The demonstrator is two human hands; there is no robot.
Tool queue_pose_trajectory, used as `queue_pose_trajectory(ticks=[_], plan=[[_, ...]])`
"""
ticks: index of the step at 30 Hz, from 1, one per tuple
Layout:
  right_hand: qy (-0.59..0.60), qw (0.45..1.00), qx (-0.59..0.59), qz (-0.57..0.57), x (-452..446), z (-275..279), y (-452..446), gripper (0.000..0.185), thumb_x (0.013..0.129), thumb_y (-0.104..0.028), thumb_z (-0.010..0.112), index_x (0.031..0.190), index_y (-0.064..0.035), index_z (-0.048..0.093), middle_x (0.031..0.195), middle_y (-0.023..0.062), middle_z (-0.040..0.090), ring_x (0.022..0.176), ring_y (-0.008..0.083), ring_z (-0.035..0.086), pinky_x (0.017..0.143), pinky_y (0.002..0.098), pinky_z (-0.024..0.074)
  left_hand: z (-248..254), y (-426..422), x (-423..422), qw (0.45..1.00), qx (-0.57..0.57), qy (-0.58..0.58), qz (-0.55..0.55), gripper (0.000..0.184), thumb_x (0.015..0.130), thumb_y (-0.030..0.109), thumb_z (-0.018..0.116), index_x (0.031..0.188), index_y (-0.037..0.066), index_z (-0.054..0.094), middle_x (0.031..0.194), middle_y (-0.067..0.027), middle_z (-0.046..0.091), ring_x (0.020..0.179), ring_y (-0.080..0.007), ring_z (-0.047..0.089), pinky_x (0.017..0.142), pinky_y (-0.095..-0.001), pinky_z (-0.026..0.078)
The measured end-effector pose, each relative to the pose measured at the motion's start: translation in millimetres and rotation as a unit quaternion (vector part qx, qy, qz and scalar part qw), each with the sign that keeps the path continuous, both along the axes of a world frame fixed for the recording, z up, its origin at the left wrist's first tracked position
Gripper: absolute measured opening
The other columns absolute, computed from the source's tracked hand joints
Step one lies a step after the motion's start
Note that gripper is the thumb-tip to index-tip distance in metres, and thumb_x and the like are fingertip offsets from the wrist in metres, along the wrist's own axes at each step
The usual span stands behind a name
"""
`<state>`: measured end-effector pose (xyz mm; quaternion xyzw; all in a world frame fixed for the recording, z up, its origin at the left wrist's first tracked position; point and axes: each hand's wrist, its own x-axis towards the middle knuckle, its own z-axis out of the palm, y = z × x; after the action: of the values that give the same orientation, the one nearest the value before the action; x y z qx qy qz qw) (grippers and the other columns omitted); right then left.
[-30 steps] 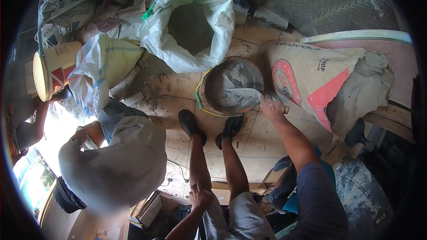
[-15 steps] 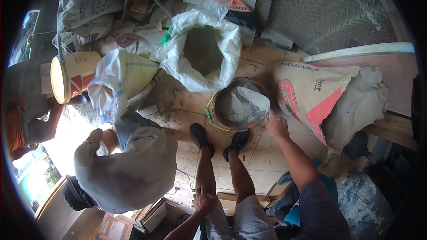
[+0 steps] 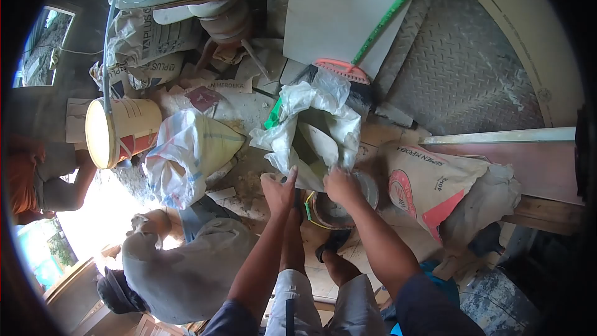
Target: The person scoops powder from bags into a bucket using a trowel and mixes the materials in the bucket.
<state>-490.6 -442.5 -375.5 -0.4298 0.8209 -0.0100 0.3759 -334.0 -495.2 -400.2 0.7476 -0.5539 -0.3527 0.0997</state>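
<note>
At the near rim of the open white sack [image 3: 286, 149], my left hand [image 3: 279, 191] has its fingers on the plastic edge, gripping it. My right hand [image 3: 337, 185] is closed on a trowel, its handle mostly hidden in the fist. The trowel's pale blade [image 3: 319, 143] points into the sack's mouth, over the grey contents. Below the sack and partly behind my right arm is the round bucket [image 3: 367, 188] with grey material inside and a yellow-green handle at its left side.
A torn cement bag [image 3: 413, 183] lies at the right. A crouching co-worker [image 3: 186, 267] is at the lower left, another person [image 3: 46, 174] at the far left. A cream bucket [image 3: 127, 130], a yellowish-white sack [image 3: 186, 152] and a broom [image 3: 342, 70] stand around.
My right hand has moved the trowel from the bucket to the sack's mouth. My left hand has left my knee and taken hold of the sack's rim. The view has shifted upward.
</note>
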Motion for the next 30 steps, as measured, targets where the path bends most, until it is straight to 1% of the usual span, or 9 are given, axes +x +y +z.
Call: queue_pose_trajectory(ticks=[6, 8, 11, 13, 15, 19, 21, 23, 30], plan=[[0.050, 0.990, 0.125, -0.050, -12, -203, -81, 0.034, 0.082, -0.017, 0.055, 0.110, 0.0021, 0.059, 0.111, 0.0237, 0.060, 0.101, 0.0349, 0.061, 0.083, 0.0469, 0.0487, -38, -29, -12, 0.992, 0.029, 0.100, -0.074, 0.036, 0.075, 0.021, 0.066, 0.097, -0.007, 0.056, 0.091, -0.0252, 0.061, 0.087, -0.0381, 0.061, 0.076, -0.0421, 0.047], [0.147, 0.901, -0.053, 0.404, -30, -319, -26, 0.042, 0.080, -0.016, 0.057, 0.118, 0.0022, 0.055, 0.120, 0.0234, 0.055, 0.109, 0.0333, 0.057, 0.088, 0.0474, 0.0466, -27, -32, -12, 0.987, 0.076, 0.124, -0.064, 0.036, 0.074, 0.017, 0.067, 0.096, -0.008, 0.054, 0.090, -0.0267, 0.059, 0.088, -0.0416, 0.058, 0.078, -0.0452, 0.045], [0.053, 0.972, 0.069, 0.217, 0, -146, -101, 0.032, 0.082, -0.033, 0.057, 0.104, -0.0117, 0.066, 0.105, 0.0132, 0.064, 0.102, 0.0297, 0.060, 0.086, 0.0433, 0.0463, -28, -35, -7, 0.981, 0.110, 0.149, -0.065, 0.033, 0.072, 0.012, 0.067, 0.093, -0.007, 0.052, 0.087, -0.0273, 0.055, 0.086, -0.0451, 0.054, 0.078, -0.0488, 0.042], [0.080, 0.979, 0.039, 0.183, -1, -192, -82, 0.030, 0.079, -0.037, 0.059, 0.098, -0.0159, 0.068, 0.101, 0.0099, 0.065, 0.104, 0.0297, 0.058, 0.090, 0.0420, 0.0420, -27, -35, -11, 0.978, 0.114, 0.157, -0.079, 0.031, 0.071, 0.012, 0.067, 0.091, -0.007, 0.050, 0.087, -0.0264, 0.054, 0.085, -0.0448, 0.054, 0.077, -0.0491, 0.042], [0.060, 0.852, 0.092, 0.512, -13, -201, -88, 0.028, 0.078, -0.037, 0.062, 0.092, -0.0141, 0.068, 0.096, 0.0109, 0.067, 0.098, 0.0296, 0.060, 0.088, 0.0436, 0.0419, -28, -37, -12, 0.977, 0.107, 0.165, -0.083, 0.032, 0.071, 0.011, 0.067, 0.091, -0.007, 0.050, 0.089, -0.0264, 0.053, 0.086, -0.0447, 0.053, 0.077, -0.0490, 0.041], [0.026, 0.837, 0.086, 0.539, -18, -169, -102, 0.028, 0.080, -0.032, 0.061, 0.091, -0.0071, 0.068, 0.089, 0.0143, 0.066, 0.091, 0.0287, 0.062, 0.081, 0.0448, 0.0444, -25, -41, -2, 0.976, 0.128, 0.128, -0.118, 0.033, 0.073, 0.014, 0.066, 0.093, -0.007, 0.050, 0.092, -0.0267, 0.054, 0.088, -0.0447, 0.053, 0.079, -0.0491, 0.042], [-0.196, 0.963, 0.034, 0.182, -21, -244, -53, 0.028, 0.082, -0.029, 0.060, 0.091, -0.0035, 0.067, 0.083, 0.0162, 0.066, 0.081, 0.0267, 0.064, 0.073, 0.0409, 0.0474, -23, -39, 1, 0.974, 0.132, 0.124, -0.135, 0.034, 0.075, 0.016, 0.066, 0.094, -0.007, 0.050, 0.093, -0.0269, 0.055, 0.089, -0.0447, 0.053, 0.079, -0.0491, 0.042], [-0.235, 0.960, 0.038, -0.145, -23, -127, -69, 0.030, 0.084, -0.029, 0.057, 0.090, -0.0009, 0.065, 0.083, 0.0166, 0.065, 0.072, 0.0264, 0.063, 0.070, 0.0374, 0.0484, -18, -40, -3, 0.975, 0.131, 0.112, -0.137, 0.036, 0.079, 0.022, 0.064, 0.096, -0.007, 0.050, 0.094, -0.0273, 0.055, 0.091, -0.0449, 0.053, 0.080, -0.0491, 0.042], [-0.415, 0.835, 0.074, -0.354, -32, -32, -46, 0.018, 0.087, -0.020, 0.056, 0.080, -0.0034, 0.053, 0.067, 0.0017, 0.053, 0.051, 0.0110, 0.051, 0.045, 0.0282, 0.0415, -3, -35, 2, 0.974, 0.067, 0.086, -0.199, 0.042, 0.087, 0.036, 0.059, 0.096, -0.005, 0.051, 0.092, -0.0254, 0.055, 0.087, -0.0431, 0.054, 0.078, -0.0489, 0.042]])
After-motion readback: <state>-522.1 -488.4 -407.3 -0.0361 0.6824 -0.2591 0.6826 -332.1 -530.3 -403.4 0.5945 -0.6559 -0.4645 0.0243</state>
